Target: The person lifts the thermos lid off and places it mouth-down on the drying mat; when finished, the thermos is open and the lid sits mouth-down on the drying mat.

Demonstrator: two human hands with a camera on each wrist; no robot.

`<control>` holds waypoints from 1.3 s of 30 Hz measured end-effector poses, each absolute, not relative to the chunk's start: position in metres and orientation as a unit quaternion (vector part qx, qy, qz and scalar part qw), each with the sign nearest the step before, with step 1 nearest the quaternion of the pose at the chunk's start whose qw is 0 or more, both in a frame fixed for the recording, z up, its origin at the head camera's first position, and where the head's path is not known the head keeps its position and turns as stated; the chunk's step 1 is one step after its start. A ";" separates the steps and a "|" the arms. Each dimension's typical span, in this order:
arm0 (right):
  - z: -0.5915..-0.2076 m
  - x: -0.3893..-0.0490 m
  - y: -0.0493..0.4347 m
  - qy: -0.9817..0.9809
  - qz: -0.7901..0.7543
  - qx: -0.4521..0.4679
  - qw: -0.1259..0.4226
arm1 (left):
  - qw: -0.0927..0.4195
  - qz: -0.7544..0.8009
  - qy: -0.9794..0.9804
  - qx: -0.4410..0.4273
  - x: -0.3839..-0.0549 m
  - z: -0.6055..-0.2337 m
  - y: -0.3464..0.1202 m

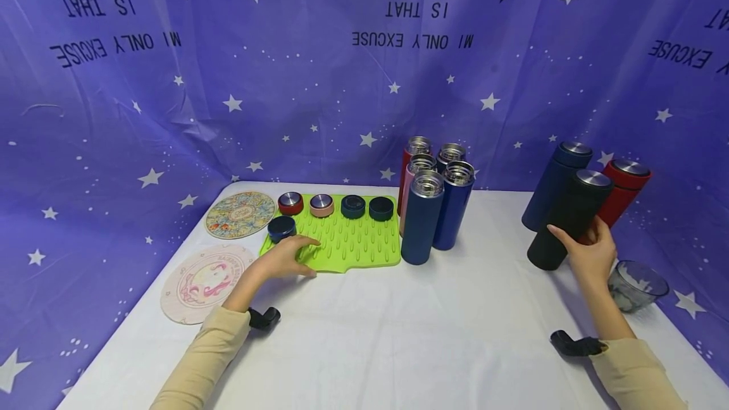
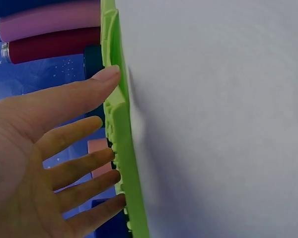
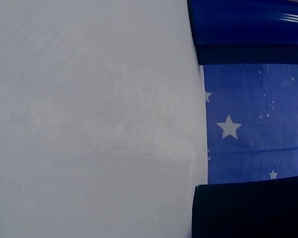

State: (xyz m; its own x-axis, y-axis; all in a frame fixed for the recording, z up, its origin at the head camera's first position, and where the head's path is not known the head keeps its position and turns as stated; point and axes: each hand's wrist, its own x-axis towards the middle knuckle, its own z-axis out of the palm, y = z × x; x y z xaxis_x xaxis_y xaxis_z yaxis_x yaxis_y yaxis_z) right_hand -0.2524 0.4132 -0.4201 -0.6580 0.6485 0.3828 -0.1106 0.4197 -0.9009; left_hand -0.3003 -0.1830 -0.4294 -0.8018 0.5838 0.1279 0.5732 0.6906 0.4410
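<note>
My right hand (image 1: 592, 255) holds a black thermos (image 1: 569, 220) low on its body, thumb on the near left side and fingers round the right. A capped dark blue thermos (image 1: 555, 185) and a capped red thermos (image 1: 623, 192) stand just behind it. The right wrist view leaves that hand out of sight; a dark bottle (image 3: 253, 210) fills its lower right. My left hand (image 1: 285, 258) hovers at the front left of a green ribbed mat (image 1: 359, 245), fingers spread and nothing in them. Nearest to it on the mat is a dark blue lid (image 1: 281, 228).
Red (image 1: 290, 203), pink (image 1: 321, 205) and dark lids (image 1: 353, 206) line the mat's back. Several uncapped bottles (image 1: 421, 226) cluster right of it. Two round coasters (image 1: 207, 283) lie at left. A clear glass (image 1: 636, 286) stands beside my right wrist.
</note>
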 end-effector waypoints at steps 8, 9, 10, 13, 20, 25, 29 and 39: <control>-0.406 -0.239 0.396 -0.772 0.491 -0.154 0.373 | -0.024 0.248 0.914 0.321 -0.292 -0.408 -0.178; -0.403 -0.236 0.392 -0.777 0.487 -0.148 0.370 | -0.033 0.251 0.911 0.324 -0.291 -0.404 -0.176; -0.400 -0.233 0.388 -0.781 0.487 -0.143 0.364 | -0.042 0.256 0.908 0.328 -0.290 -0.401 -0.175; -0.393 -0.224 0.373 -0.794 0.488 -0.120 0.343 | -0.065 0.266 0.902 0.335 -0.288 -0.391 -0.169; -0.383 -0.208 0.339 -0.808 0.493 -0.011 0.322 | -0.091 0.292 0.887 0.346 -0.280 -0.370 -0.151; -0.378 -0.196 0.315 -0.825 0.470 0.049 0.309 | -0.105 0.306 0.882 0.343 -0.275 -0.358 -0.138; -0.374 -0.190 0.295 -0.836 0.451 0.093 0.300 | -0.122 0.325 0.869 0.351 -0.271 -0.349 -0.128; -0.364 -0.187 0.244 -0.839 0.430 0.191 0.273 | -0.174 0.355 0.835 0.383 -0.260 -0.329 -0.101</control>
State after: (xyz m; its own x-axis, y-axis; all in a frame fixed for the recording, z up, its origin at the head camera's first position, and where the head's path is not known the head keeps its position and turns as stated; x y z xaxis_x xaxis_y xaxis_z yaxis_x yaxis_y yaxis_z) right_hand -0.1869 0.2440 -0.3643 -0.7775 -0.0861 0.6230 -0.5561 0.5567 -0.6171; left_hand -0.2598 -0.1014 -0.3286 -0.6461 0.5154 0.5630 0.7630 0.4545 0.4596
